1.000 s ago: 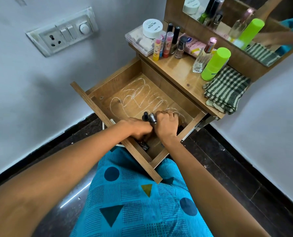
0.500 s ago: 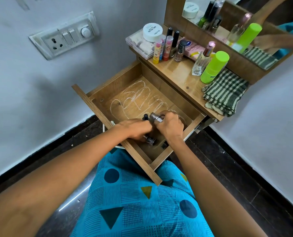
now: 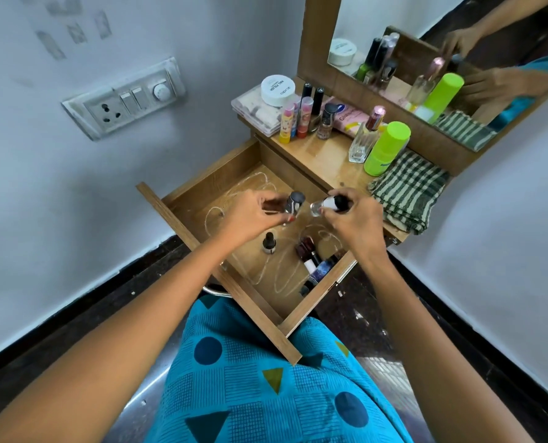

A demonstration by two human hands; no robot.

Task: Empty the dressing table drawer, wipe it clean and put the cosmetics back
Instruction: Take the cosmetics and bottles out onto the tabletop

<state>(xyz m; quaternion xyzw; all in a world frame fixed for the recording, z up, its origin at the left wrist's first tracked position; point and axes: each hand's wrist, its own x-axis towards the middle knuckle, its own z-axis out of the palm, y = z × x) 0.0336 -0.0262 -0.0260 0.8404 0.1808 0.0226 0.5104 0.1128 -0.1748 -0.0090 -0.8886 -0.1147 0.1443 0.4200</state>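
Drawer (image 3: 234, 284) pulled fully out from under the dressing table top (image 3: 322, 158), over the lap. White chalky scribble lines (image 3: 279, 278) across the drawer floor.

Left hand (image 3: 253, 217) raised above the drawer, fingers closed around a small bottle with a dark grey cap (image 3: 293, 203), held roughly upright. Right hand (image 3: 352, 220) level with it, just beside — fingers closed around a small clear bottle with a black cap (image 3: 327, 204), tilted on its side, base pointing toward the left hand. The two bottles close together, contact between them not discernible.

Still in the drawer:
- one small bottle with a black cap (image 3: 269, 243), upright, below the left hand
- a cluster of small bottles lying down (image 3: 314, 262) near the right-hand wall (count unclear, dark red and bluish ones among them)

On the table top, far left corner: clear plastic box (image 3: 255, 113) with a white round jar (image 3: 278, 90) on it. Beside that, a row of upright tubes and small bottles (image 3: 301, 115), with a pink packet (image 3: 351, 119) lying behind. Further right — tall clear glass bottle with a pink cap (image 3: 365, 139), touching or just beside a lime green bottle (image 3: 386, 148). Folded green-and-white checked cloth (image 3: 407, 195) at the right end of the top, overhanging the edge slightly.

Mirror (image 3: 426, 55) behind the top, reflecting the items and both hands. Switch plate (image 3: 124, 99) on the wall to the left.
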